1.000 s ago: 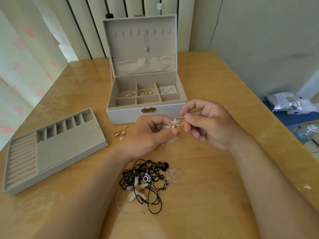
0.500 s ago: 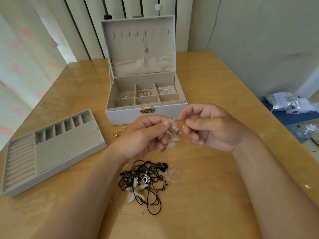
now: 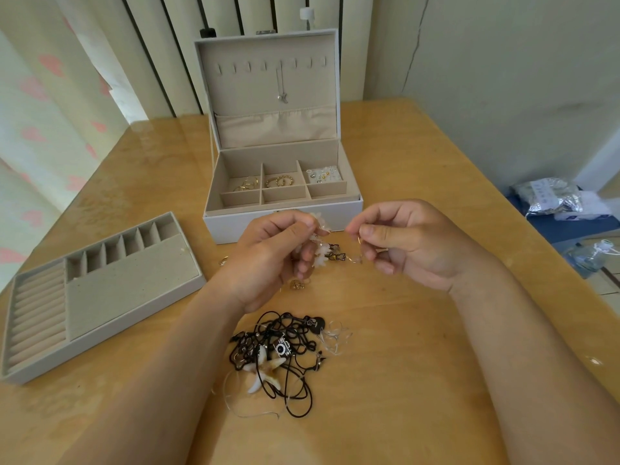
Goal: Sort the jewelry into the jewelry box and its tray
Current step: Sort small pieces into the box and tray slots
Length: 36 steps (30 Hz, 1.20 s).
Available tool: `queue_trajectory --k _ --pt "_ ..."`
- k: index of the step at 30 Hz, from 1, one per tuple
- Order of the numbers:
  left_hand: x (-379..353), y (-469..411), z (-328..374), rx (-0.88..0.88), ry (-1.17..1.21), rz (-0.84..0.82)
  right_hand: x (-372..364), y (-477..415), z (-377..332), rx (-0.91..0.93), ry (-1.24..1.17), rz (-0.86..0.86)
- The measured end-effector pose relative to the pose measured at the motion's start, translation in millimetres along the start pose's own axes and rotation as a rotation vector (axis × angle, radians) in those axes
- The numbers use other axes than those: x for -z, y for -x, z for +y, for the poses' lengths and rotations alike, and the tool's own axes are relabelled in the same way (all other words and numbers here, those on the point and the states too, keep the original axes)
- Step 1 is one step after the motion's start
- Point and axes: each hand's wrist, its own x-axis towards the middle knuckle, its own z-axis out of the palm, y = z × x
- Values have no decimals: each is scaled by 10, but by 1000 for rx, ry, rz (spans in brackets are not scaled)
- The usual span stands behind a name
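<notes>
Tabletop (image 3: 419, 347), jewelry box (image 3: 218, 227) at twelve o'clock. Left hand (image 3: 268, 260) and right hand (image 3: 412, 243) have drawn apart, pinching the beaded strand (image 3: 320, 256): likely untangling.

Bright soft daylight, glare on the table (image 3: 161, 152), wide-angle bending at edges

Two hands (image 3: 268, 263) (image 3: 414, 245); single box (image 3: 224, 226), tray (image 3: 134, 280), beaded strand (image 3: 321, 256).

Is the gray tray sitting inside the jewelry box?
No, the tray lies on the table, to the left of the open jewelry box.
</notes>
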Motion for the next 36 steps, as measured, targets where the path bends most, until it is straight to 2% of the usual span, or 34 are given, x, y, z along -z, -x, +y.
queue_trajectory --k 6,9,12,15,17,19,21,23,27,30,36 --pt "-19 7 26 17 48 -49 -13 -1 15 -112 443 176" --pt "-27 6 32 53 71 -51 -47 -18 50 -42 543 227" --pt "-45 3 25 71 72 -62 -78 -29 40 87 459 259" --pt "-76 8 21 91 51 -85 -144 9 0 158 299 107" --pt "-98 17 15 112 39 -105 -189 25 -5 171 289 5" --pt "-114 31 4 134 23 -131 -232 24 5 218 309 -25" --pt "-127 39 1 153 22 -155 -261 14 5 248 325 21" --pt "-130 29 11 170 33 -161 -255 -3 3 260 305 144" --pt "-92 4 31 189 59 -132 -182 -18 -34 316 47 383" --pt "-47 12 37 139 66 -133 -154 -9 -60 351 7 396" --pt "-1 14 32 74 74 -128 -121 3 -76 304 -71 330"
